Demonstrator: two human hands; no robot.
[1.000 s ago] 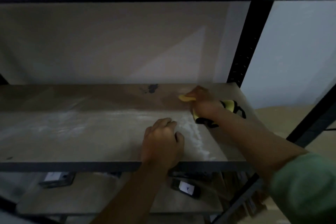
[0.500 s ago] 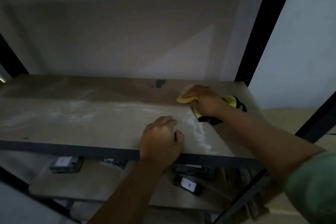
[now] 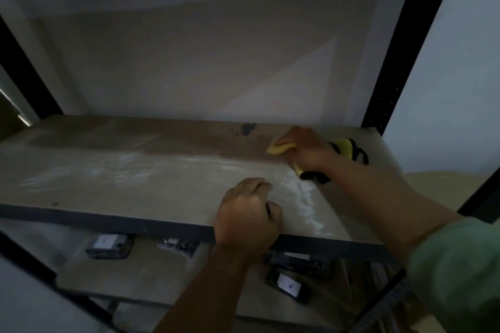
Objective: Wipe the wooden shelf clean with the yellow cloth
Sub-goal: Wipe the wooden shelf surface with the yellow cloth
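The wooden shelf (image 3: 151, 184) runs across the middle of the view, dim and streaked with pale dust. My right hand (image 3: 308, 151) presses the yellow cloth (image 3: 278, 149) onto the shelf at its back right; yellow folds with black trim stick out on both sides of the hand. A white dusty smear (image 3: 303, 197) runs from the cloth toward the front edge. My left hand (image 3: 247, 213) rests as a loose fist on the shelf's front edge, just left of that smear, holding nothing. A dark stain (image 3: 246, 128) sits at the back of the shelf, left of the cloth.
Black metal uprights (image 3: 389, 73) frame the shelf at the right and left. A lower shelf (image 3: 151, 278) carries several small dark boxes with white labels (image 3: 109, 245). A pale wall stands behind, and a dark shelf edge spans the top.
The view has shifted so the shelf sits more to the right and tilted. My right hand and the cloth stay at the back right corner; my left hand stays on the front edge.
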